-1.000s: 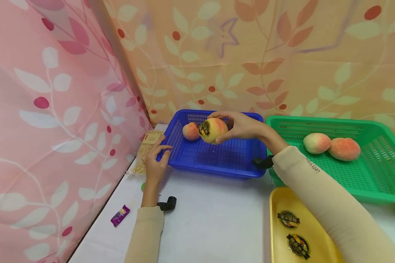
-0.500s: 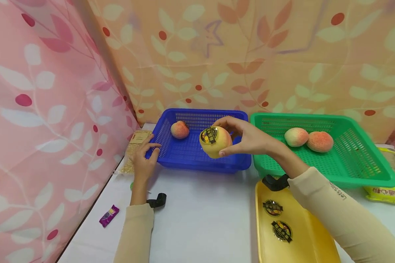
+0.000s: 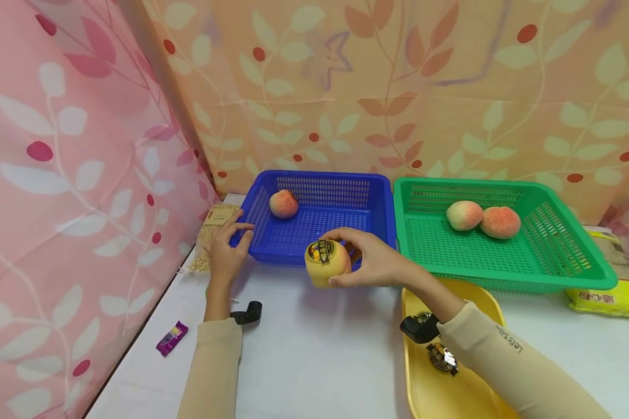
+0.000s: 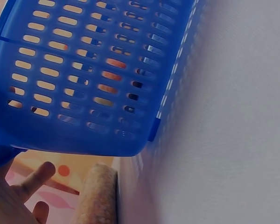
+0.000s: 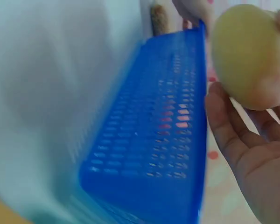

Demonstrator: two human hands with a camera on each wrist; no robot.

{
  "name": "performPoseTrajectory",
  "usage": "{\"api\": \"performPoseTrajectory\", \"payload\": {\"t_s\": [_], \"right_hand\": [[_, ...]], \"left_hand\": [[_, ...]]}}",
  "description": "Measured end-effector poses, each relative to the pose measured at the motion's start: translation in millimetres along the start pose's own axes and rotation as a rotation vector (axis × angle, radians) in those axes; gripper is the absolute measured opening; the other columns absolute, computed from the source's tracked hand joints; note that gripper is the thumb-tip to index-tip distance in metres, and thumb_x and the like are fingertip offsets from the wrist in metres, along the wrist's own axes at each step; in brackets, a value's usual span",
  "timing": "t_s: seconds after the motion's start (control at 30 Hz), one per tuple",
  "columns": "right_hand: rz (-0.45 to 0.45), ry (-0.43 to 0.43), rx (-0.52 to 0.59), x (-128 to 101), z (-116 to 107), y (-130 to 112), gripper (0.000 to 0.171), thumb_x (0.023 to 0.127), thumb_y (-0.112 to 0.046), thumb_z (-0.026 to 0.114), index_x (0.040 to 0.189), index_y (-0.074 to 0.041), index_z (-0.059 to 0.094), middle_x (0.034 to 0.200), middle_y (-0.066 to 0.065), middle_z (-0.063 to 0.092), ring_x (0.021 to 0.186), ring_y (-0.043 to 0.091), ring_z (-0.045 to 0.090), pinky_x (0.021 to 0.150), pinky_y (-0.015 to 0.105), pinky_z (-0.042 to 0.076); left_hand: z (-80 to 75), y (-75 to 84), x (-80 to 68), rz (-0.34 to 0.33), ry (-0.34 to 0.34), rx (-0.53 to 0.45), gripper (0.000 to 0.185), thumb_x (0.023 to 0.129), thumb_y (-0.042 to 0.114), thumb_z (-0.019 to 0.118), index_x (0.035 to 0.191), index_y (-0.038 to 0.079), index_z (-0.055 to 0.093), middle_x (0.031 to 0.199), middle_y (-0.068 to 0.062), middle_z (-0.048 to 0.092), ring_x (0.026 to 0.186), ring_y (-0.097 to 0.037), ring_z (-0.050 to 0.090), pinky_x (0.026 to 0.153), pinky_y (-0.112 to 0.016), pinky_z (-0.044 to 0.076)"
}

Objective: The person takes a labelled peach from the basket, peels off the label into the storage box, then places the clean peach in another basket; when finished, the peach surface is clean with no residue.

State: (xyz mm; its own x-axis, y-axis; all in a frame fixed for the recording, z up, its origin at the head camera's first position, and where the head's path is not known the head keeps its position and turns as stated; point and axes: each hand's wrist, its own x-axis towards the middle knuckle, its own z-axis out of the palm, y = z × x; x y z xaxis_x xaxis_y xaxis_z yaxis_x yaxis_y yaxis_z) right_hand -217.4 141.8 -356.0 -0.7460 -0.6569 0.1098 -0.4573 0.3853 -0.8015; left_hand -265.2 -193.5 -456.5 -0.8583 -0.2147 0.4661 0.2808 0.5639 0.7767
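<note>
My right hand [image 3: 369, 256] holds a yellow peach [image 3: 322, 267] with a pink blush and a round black label. Thumb and fingers lie on opposite sides of it, over the white table just in front of the blue basket [image 3: 314, 256]. In the right wrist view the yellow peach [image 5: 247, 56] appears large beside the fingers. My left hand [image 3: 228, 247] grips the left rim of the blue basket near its front corner; some fingers hang outside the wall in the left wrist view. One pink peach [image 3: 283, 203] lies at the back left inside that basket.
A green basket [image 3: 495, 276] with two peaches [image 3: 482, 220] stands to the right. Before it lies a yellow tray [image 3: 424, 396] with black labels. A bag of grains [image 3: 201, 250] and a purple packet [image 3: 172, 338] lie left. A yellow packet [image 3: 608, 299] lies far right.
My right hand has carried the yellow peach from above the blue basket toward me, down past its front rim. My left hand stays on the rim. The head view has shifted right.
</note>
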Motion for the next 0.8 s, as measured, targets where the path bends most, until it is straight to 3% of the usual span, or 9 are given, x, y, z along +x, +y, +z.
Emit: {"api": "performPoseTrajectory", "payload": {"t_s": [0.2, 0.37, 0.63, 0.8], "right_hand": [[-0.009, -0.065, -0.024, -2.3, 8.4, 2.0, 0.073, 0.072, -0.024, 0.092, 0.136, -0.016, 0.058, 0.121, 0.000, 0.068, 0.092, 0.017, 0.066, 0.080, 0.037, 0.060], [-0.022, -0.197, -0.081, -7.7, 16.6, 8.1, 0.072, 0.072, -0.028, 0.092, 0.136, -0.017, 0.062, 0.120, -0.003, 0.069, 0.097, 0.014, 0.064, 0.083, 0.040, 0.060], [-0.063, -0.363, -0.138, -1.4, 31.3, 22.1, 0.073, 0.073, -0.024, 0.092, 0.138, -0.014, 0.061, 0.130, -0.002, 0.069, 0.107, 0.011, 0.061, 0.093, 0.037, 0.056], [-0.011, -0.416, -0.153, 0.9, 34.4, 27.3, 0.071, 0.073, -0.022, 0.092, 0.137, -0.015, 0.062, 0.129, -0.003, 0.069, 0.109, 0.011, 0.060, 0.097, 0.039, 0.054]], "left_hand": [[-1.1, 5.5, 0.6, -0.036, -0.037, 0.013, 0.017, 0.095, 0.025, 0.067, 0.107, 0.017, 0.076, 0.152, 0.005, 0.055, 0.147, -0.036, 0.040, 0.112, -0.078, -0.002], [-2.7, 8.0, 1.5, -0.052, -0.057, 0.028, 0.020, 0.095, 0.028, 0.068, 0.110, 0.017, 0.075, 0.154, 0.004, 0.054, 0.147, -0.037, 0.038, 0.110, -0.081, -0.007], [-2.8, 6.7, 3.5, -0.035, -0.054, 0.031, 0.021, 0.094, 0.027, 0.069, 0.110, 0.016, 0.076, 0.153, 0.001, 0.054, 0.147, -0.038, 0.038, 0.109, -0.082, -0.006], [-3.7, 13.6, 4.1, -0.049, -0.087, 0.037, 0.024, 0.094, 0.030, 0.070, 0.114, 0.017, 0.074, 0.155, 0.000, 0.052, 0.148, -0.038, 0.035, 0.110, -0.080, -0.004]]}}
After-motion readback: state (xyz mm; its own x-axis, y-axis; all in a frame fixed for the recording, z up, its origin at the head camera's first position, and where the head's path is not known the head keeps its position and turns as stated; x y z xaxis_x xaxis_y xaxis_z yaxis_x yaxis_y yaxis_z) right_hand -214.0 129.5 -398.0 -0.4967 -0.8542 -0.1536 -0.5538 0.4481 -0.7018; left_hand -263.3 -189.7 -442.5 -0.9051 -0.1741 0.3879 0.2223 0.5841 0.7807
